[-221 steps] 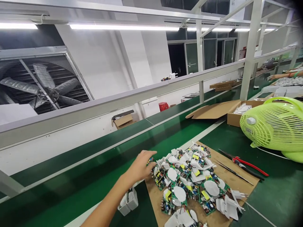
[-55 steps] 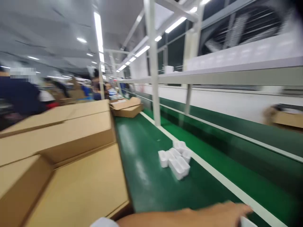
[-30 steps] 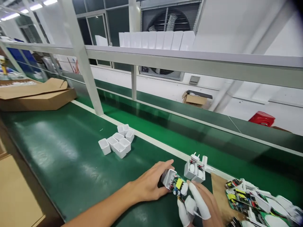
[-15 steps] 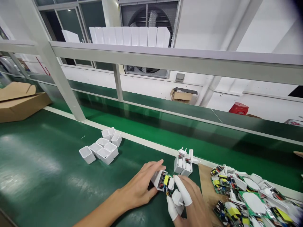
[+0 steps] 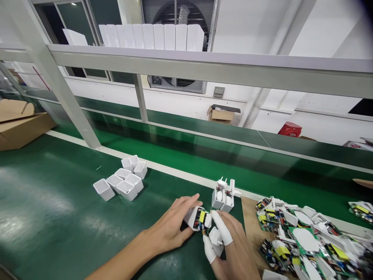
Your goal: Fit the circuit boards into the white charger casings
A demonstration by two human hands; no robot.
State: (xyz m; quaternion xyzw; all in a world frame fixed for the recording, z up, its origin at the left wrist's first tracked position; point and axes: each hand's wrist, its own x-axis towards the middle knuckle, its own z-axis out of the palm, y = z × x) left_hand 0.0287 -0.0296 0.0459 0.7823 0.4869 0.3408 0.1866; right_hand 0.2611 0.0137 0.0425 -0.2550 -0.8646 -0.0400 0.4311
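My left hand (image 5: pixel 176 221) is closed around a small white plastic housing (image 5: pixel 190 217), its open end turned to the right. A circuit board (image 5: pixel 201 218) with yellow and black parts sits at the mouth of that housing, partly inside it. My right hand (image 5: pixel 230 245), with white finger cots on thumb and forefinger, pinches the board's outer end and the white plug piece (image 5: pixel 216 238) joined to it. Just beyond the hands stand two white housings (image 5: pixel 222 201) with boards and plug pieces sticking out of their tops.
Several open white housings (image 5: pixel 126 188) are grouped on the green table (image 5: pixel 72 233) to the left. A heap of circuit boards (image 5: pixel 309 241) lies on cardboard (image 5: pixel 247 225) at right. Beyond runs a green conveyor belt (image 5: pixel 175 155) under a metal frame (image 5: pixel 204 64). A cardboard box (image 5: pixel 26 130) is far left.
The view has shifted slightly, and more of a circuit board shows on the belt at the right edge. Both hands keep nearly the same hold on the housing and board.
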